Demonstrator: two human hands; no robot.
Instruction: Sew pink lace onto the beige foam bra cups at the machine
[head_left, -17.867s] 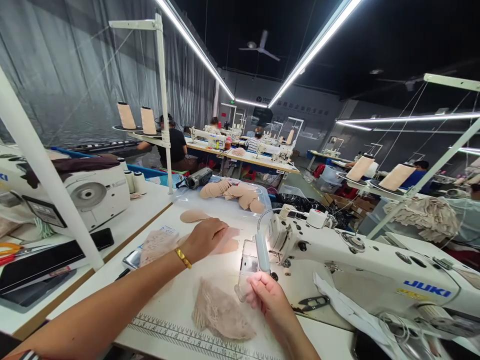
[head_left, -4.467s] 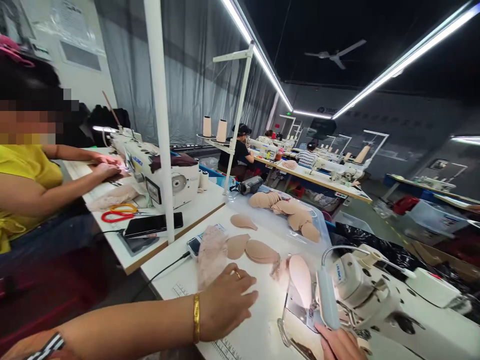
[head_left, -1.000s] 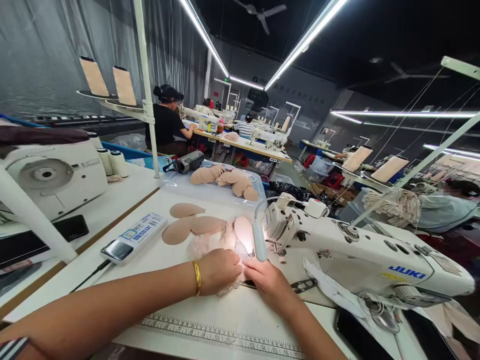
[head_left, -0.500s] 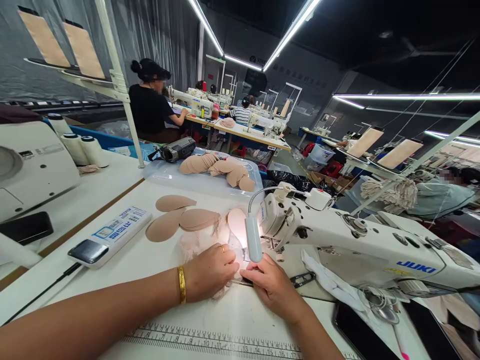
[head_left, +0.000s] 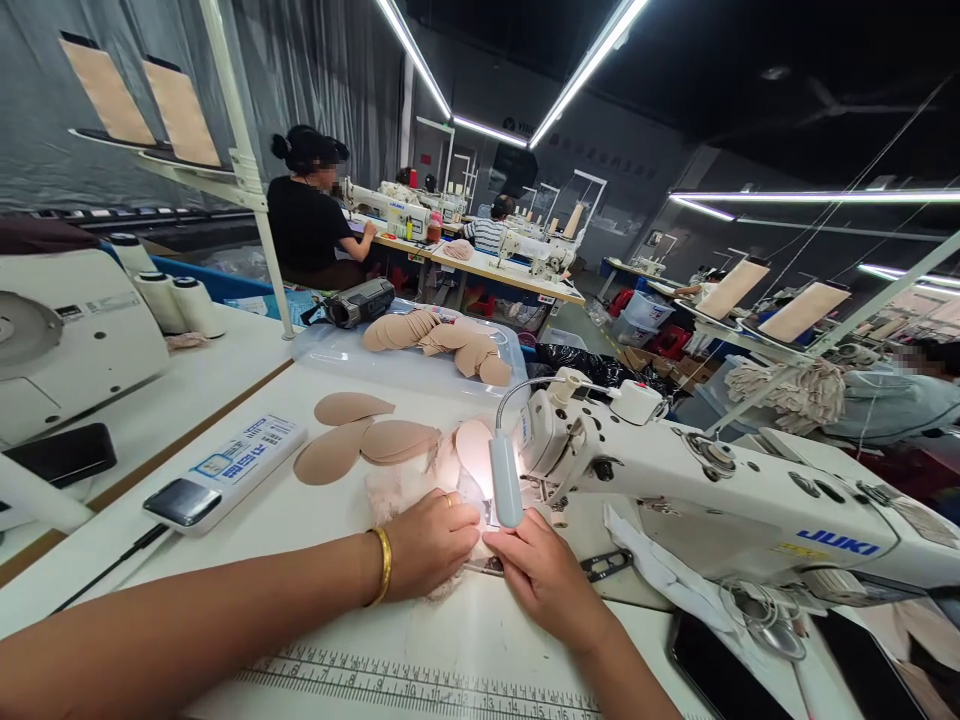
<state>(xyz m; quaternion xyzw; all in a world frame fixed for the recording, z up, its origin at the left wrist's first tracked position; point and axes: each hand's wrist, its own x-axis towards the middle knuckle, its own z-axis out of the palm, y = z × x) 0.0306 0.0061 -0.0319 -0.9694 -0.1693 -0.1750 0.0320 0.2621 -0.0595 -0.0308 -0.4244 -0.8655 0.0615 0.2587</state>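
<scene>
Close in front of the needle area of a white sewing machine (head_left: 690,480), my two hands almost meet. My left hand (head_left: 431,540) is closed, its fingers pinching pale pink lace fabric (head_left: 386,490) that spreads out beneath and beyond it. My right hand (head_left: 544,575) is closed too, thumb and forefinger pressed together at the fabric's near edge. A beige teardrop-shaped pad (head_left: 474,447) lies on the lace under a lit grey lamp (head_left: 507,480). The lamp and my fingers hide the needle and presser foot.
Left of the lace lie several loose beige pads (head_left: 330,452). A clear plastic lid (head_left: 330,352) behind holds more pads. A white power bank (head_left: 225,475), a phone (head_left: 727,670) and a printed ruler (head_left: 420,690) are on the table. Co-workers sit at machines beyond.
The view has shifted slightly, moving the scene a little to the right. Both hands keep their grip beside the machine, and the left wrist has turned a little.
</scene>
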